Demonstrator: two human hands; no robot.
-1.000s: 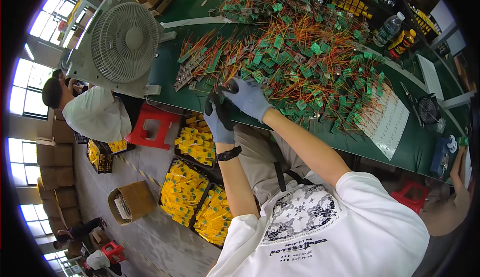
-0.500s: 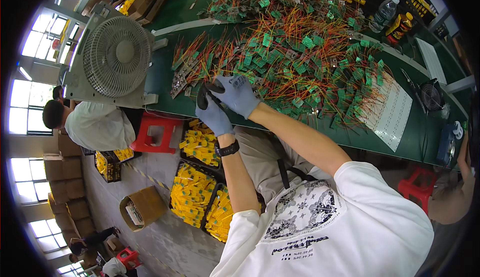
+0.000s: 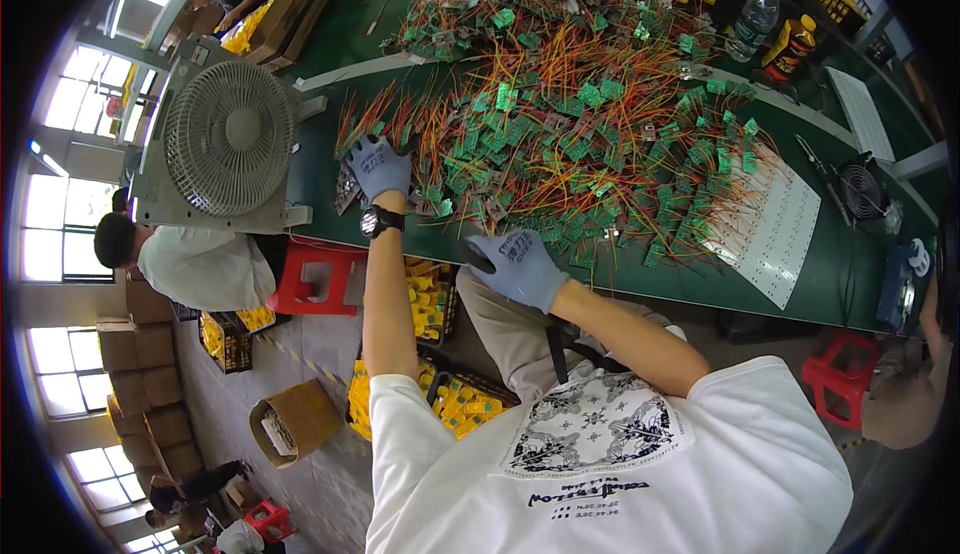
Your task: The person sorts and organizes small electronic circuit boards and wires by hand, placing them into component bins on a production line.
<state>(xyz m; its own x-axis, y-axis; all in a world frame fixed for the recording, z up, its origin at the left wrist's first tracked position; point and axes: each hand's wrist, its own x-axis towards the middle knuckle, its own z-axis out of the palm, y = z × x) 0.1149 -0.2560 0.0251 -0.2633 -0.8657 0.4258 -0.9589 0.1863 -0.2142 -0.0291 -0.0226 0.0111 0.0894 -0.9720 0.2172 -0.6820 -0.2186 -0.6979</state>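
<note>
My left hand, in a grey-blue glove, has reached to the left end of the pile. Its fingers are apart over some small boards with red and orange wires, touching or just above them; I cannot tell which. My right hand, gloved alike with dark fingertips, is by the table's front edge below the pile. Its fingers are curled together, and whatever they may hold is hidden. A wide heap of green circuit boards with red, orange and yellow wires spreads across the green table.
A grey fan stands left of the heap. At right lie a white perforated panel and a small black fan. A water bottle and a darker bottle stand behind. Crates of yellow parts sit below the table.
My hands were together at the pile's front left and have parted. The left went left and farther over the boards; the right came back toward the table's edge. The view shifted slightly.
</note>
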